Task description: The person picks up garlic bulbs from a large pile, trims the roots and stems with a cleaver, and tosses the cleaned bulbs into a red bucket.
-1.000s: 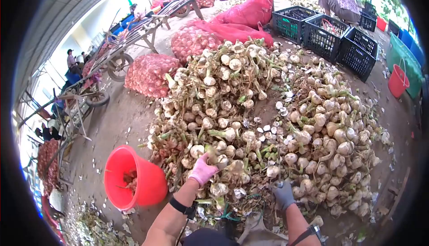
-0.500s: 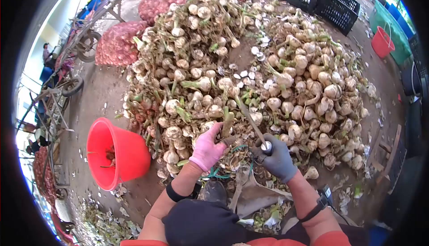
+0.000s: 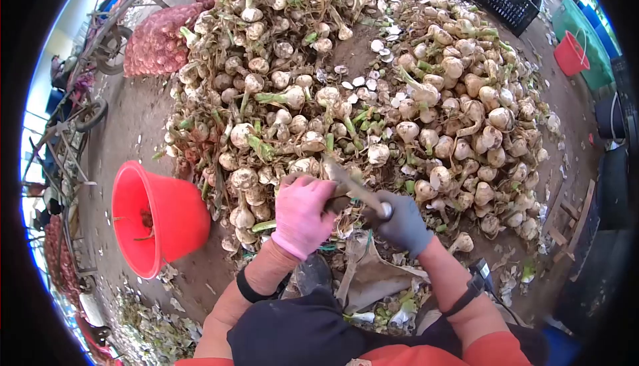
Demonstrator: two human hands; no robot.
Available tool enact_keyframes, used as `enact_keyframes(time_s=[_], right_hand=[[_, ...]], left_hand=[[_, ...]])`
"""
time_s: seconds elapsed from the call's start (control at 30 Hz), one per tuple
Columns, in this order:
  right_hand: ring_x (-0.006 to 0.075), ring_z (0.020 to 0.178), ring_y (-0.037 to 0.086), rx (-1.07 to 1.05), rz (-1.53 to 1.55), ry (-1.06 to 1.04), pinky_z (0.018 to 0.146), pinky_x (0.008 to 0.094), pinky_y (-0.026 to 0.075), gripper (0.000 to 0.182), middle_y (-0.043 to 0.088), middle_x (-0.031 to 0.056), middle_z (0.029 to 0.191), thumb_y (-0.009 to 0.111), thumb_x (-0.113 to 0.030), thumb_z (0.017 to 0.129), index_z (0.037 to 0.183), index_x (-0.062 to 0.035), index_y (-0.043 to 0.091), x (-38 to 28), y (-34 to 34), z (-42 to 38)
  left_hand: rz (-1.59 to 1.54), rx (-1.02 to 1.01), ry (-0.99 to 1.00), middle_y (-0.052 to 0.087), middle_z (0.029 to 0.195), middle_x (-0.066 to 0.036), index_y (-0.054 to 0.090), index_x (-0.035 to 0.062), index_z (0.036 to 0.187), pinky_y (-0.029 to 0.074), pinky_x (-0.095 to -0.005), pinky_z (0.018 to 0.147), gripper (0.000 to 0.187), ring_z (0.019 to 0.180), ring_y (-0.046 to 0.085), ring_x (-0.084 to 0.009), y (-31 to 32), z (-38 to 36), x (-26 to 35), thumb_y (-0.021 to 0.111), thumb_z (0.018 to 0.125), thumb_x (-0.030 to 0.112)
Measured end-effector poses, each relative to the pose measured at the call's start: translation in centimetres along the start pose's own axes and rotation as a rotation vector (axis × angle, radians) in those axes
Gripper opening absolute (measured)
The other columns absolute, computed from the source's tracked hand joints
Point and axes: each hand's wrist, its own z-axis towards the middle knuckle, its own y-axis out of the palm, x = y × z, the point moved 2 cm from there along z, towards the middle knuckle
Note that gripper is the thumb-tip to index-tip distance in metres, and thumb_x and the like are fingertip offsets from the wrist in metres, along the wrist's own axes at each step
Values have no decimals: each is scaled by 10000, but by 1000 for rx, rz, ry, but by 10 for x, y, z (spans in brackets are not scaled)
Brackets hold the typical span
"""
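Note:
My right hand (image 3: 403,223), in a grey glove, is closed round the handle of a knife (image 3: 356,186). Its blade points up and to the left, over the pile, close to my left hand. My left hand (image 3: 303,214), in a pink glove with dark fingertips, has its fingers curled in beside the blade. It grips garlic, mostly hidden behind the fingers. Garlic bulbs (image 3: 243,180) with roots and cut or leafy stalks lie just beyond both hands. Below the hands, a pale cloth (image 3: 373,279) hangs between my legs.
A red bucket (image 3: 183,216) stands left of the garlic pile (image 3: 466,106). Filled pink net bags (image 3: 160,40) and a cart wheel (image 3: 92,114) are at the far left. Black crates (image 3: 506,0) and another red bucket (image 3: 571,54) stand at the back right. Trimmings (image 3: 156,323) litter the floor.
My left hand has turned over and closed further, hiding the garlic stalk seen before. My right hand has shifted slightly left and up with the knife. The view has tilted down a little.

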Motion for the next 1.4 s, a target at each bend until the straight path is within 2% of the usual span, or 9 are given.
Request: enact_keyframes(time_s=[0.03, 0.2, 0.53, 0.63, 0.7, 0.87, 0.93, 0.97, 1.4], right_hand=[[366, 782, 661, -73, -91, 322, 669, 411, 532, 214, 680, 182, 837, 712, -187, 775, 963, -96, 667, 49, 7, 2], [228, 682, 643, 25, 140, 234, 656, 354, 511, 216, 658, 140, 744, 739, -233, 784, 883, -59, 658, 47, 6, -20], [129, 633, 548, -56, 247, 157, 615, 311, 463, 153, 646, 83, 713, 729, -126, 801, 831, -15, 627, -8, 11, 0], [144, 625, 544, -45, 185, 129, 617, 322, 465, 177, 630, 105, 701, 737, -144, 799, 867, -20, 631, -21, 4, -1], [340, 741, 653, -98, 16, 136, 648, 388, 505, 267, 666, 158, 795, 726, -208, 786, 1007, -80, 648, -24, 1, -3], [350, 764, 654, -110, -149, -10, 640, 419, 507, 273, 664, 130, 776, 709, -163, 738, 998, -119, 638, -43, -6, -7], [345, 757, 654, -101, -196, -62, 636, 424, 507, 282, 662, 122, 777, 703, -140, 715, 988, -126, 632, -48, -8, -9], [346, 756, 653, -117, -168, -77, 635, 427, 508, 291, 659, 122, 784, 699, -141, 705, 986, -130, 626, -52, -7, -10], [376, 687, 609, -57, -172, -193, 569, 425, 474, 184, 605, 134, 728, 695, -228, 754, 835, -95, 598, -35, 15, -14]], left_hand=[[-50, 80, 17, 629, 808, -90, 663, 91, 946, 440, -428, 789, 208, 822, 588, -319, -5, 2, 1, 693, 753, 161], [-27, 103, -128, 607, 954, -83, 642, 69, 935, 461, -376, 840, 220, 887, 590, -276, -9, -5, -17, 738, 751, 140], [-1791, 107, -1020, 649, 1019, -107, 562, 46, 1171, 545, -319, 780, 371, 891, 648, -199, 13, -45, -34, 693, 824, 47], [-1588, -42, -890, 642, 1049, -100, 481, 39, 1305, 536, -317, 819, 524, 917, 634, -181, 15, -40, -26, 668, 816, 29], [-1378, -145, -728, 623, 1100, -81, 362, 34, 1417, 520, -301, 812, 686, 961, 613, -160, 12, -35, -18, 662, 800, 6], [-1226, -157, -788, 624, 1108, -86, 368, 38, 1354, 523, -286, 826, 772, 986, 614, -163, 22, -31, -20, 774, 701, -31], [-522, -185, -116, 638, 1081, -89, 385, 48, 1313, 523, -277, 837, 745, 1003, 617, -142, 35, -33, -34, 805, 699, -7], [-1100, -148, -566, 650, 1065, -91, 366, 51, 1333, 523, -286, 845, 760, 1006, 625, -138, 30, -32, -24, 808, 716, 24], [-958, -225, -486, 602, 1032, -45, 422, 65, 1280, 507, -292, 853, 680, 954, 596, -117, 37, -33, -14, 821, 730, 101]])
